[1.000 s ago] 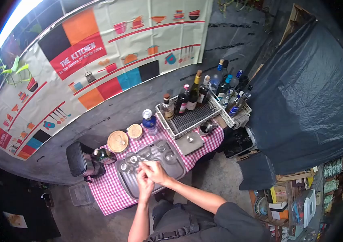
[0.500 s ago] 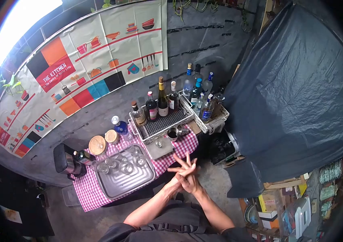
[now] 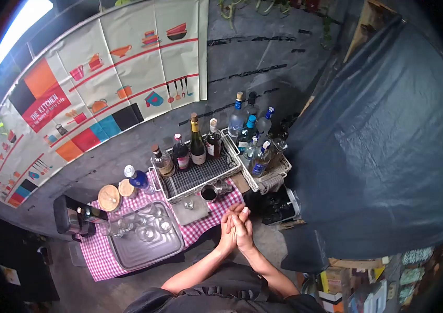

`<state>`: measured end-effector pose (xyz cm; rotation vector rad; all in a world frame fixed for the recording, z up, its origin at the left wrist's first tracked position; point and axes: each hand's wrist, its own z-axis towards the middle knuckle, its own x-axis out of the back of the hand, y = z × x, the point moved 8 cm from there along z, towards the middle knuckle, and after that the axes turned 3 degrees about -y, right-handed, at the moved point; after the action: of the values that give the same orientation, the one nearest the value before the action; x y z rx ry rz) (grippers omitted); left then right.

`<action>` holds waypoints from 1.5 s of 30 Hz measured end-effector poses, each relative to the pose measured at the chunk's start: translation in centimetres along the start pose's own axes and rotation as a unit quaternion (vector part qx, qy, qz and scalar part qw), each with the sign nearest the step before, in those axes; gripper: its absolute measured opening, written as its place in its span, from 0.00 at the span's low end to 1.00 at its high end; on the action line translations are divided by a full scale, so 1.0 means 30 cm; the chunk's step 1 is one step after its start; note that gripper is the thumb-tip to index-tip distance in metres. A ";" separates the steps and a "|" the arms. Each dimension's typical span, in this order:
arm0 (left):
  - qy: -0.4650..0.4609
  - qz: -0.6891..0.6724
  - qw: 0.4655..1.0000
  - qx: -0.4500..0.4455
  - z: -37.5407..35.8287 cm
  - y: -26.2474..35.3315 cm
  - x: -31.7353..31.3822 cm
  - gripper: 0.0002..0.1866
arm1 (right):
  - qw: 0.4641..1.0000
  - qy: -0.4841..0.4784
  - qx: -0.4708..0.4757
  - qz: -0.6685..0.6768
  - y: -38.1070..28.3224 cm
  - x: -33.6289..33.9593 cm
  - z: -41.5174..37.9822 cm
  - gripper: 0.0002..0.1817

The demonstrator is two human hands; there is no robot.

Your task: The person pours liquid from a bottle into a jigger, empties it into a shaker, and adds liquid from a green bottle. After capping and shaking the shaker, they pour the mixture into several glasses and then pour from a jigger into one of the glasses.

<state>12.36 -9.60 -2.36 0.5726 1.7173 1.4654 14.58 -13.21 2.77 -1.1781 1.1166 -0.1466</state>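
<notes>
Tablecloth (image 3: 195,229), pink-and-white check: runs lower left to upper right; near edge faces the person.

Wire rack (image 3: 200,175), white rim, dark mesh floor: long axis lower left to upper right. Four upright bottles (image 3: 197,148) along its rear; bare mesh in front.

Tray (image 3: 148,255), grey, ridged: long axis likewise lower left to upper right. Clear glasses (image 3: 147,233) crowd the far half; open floor on the near side.

Grey board (image 3: 196,215): between tray and hands, at the rack's near side; a strip of bare cloth separates it from the near edge.

Left hand (image 3: 226,229) and right hand (image 3: 243,233): pressed together, fingers interlaced and pointing up the view, away from the body; seen against the cloth's right end.

Metal cup (image 3: 209,193): just right of the board, near the fingertips; dark mouth toward the camera, axis uncertain.

Small glass (image 3: 188,204): on the board.
</notes>
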 end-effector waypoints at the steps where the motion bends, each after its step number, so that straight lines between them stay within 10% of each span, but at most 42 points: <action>1: 0.054 -0.100 0.994 -0.008 0.033 0.033 0.004 0.33 | 1.000 0.000 -0.012 -0.009 -0.002 0.012 0.041 0.20; 17: 0.148 0.323 0.931 0.081 0.169 0.097 0.272 0.16 | 0.905 -0.073 0.028 -0.418 0.071 0.050 0.424 0.13; 24: 0.347 0.412 0.837 0.097 0.099 -0.083 0.385 0.50 | 0.741 -0.254 0.033 -0.620 0.244 0.314 0.652 0.30; 29: 0.394 0.360 0.839 0.108 0.166 -0.188 0.428 0.56 | 0.669 -0.349 0.014 -0.657 0.351 0.316 0.688 0.49; 37: 0.380 0.248 0.891 0.026 0.213 -0.257 0.455 0.47 | 0.644 -0.367 -0.026 -0.671 0.430 0.331 0.729 0.47; 45: 0.409 0.274 0.870 -0.036 0.141 -0.101 0.392 0.44 | 0.782 -0.342 -0.056 -0.518 0.202 0.268 0.683 0.50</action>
<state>9.30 1.25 -8.57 0.4358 2.2173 2.4159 31.36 -2.05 -7.97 -1.6637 -0.2575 -0.4529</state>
